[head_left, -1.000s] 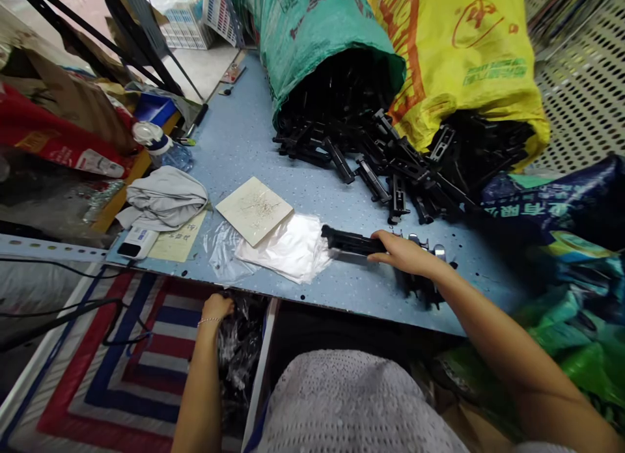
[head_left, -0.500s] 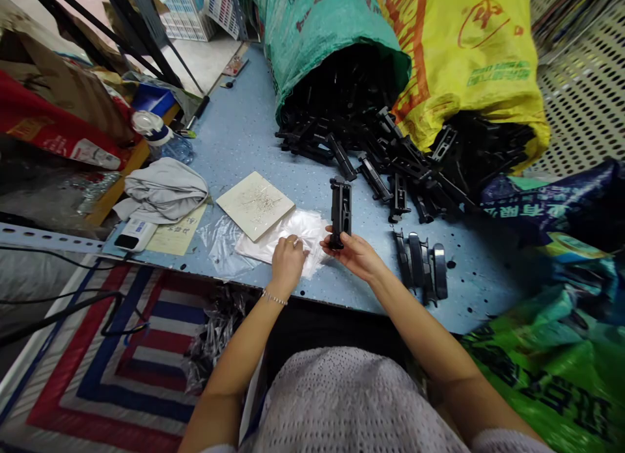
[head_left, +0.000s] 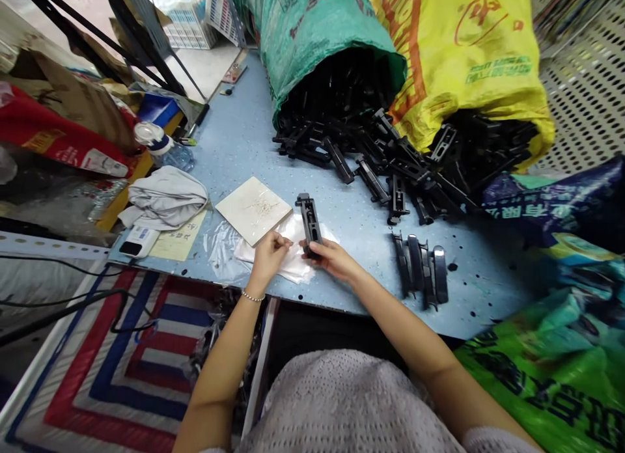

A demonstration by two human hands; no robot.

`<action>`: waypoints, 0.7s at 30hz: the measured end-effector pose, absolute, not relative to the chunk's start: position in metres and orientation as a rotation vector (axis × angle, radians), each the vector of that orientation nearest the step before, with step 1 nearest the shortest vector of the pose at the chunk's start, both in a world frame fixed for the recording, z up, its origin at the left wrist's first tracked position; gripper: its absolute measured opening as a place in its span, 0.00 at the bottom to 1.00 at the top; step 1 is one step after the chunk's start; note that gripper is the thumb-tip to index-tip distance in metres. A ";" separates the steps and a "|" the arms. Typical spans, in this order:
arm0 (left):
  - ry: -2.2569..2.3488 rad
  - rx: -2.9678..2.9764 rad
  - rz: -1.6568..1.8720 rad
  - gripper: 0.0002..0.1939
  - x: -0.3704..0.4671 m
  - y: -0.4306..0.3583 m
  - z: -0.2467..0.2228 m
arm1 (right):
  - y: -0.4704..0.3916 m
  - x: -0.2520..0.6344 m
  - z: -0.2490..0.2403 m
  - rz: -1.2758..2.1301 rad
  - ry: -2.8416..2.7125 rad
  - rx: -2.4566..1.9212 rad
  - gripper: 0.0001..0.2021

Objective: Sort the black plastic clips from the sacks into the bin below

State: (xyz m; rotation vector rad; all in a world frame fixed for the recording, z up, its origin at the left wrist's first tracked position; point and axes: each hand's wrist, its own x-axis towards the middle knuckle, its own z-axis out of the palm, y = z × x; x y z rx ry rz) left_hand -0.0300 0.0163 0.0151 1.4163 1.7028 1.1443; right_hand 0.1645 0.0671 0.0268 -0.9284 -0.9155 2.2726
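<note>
Mid-frame, my left hand [head_left: 271,252] is over the plastic bags [head_left: 295,271], fingers curled narrow; whether they close on anything, I can't tell. Just right of them, the black part [head_left: 309,219] points lengthwise up the frame, top leaning left, its lower end gripped by my right hand [head_left: 334,258].

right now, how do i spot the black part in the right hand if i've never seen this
Find the green sack on the blue table, then the pale square board nearer the camera. Just right of that board, the right hand grips the slotted black part by its lower end. Unlike the loose heap at the sack's mouth or the short row farther right, it alone is held.
</note>
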 end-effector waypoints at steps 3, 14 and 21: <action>1.854 1.817 0.895 0.13 -0.042 0.012 0.026 | 0.061 0.177 0.023 2.106 -1.038 -1.036 0.21; 1.583 2.043 0.887 0.32 -0.015 -0.019 0.051 | 0.045 0.189 0.024 1.616 -1.833 -1.173 0.24; 1.415 2.190 0.764 0.36 0.009 -0.053 0.064 | 0.012 0.168 0.036 1.805 -1.650 -0.856 0.21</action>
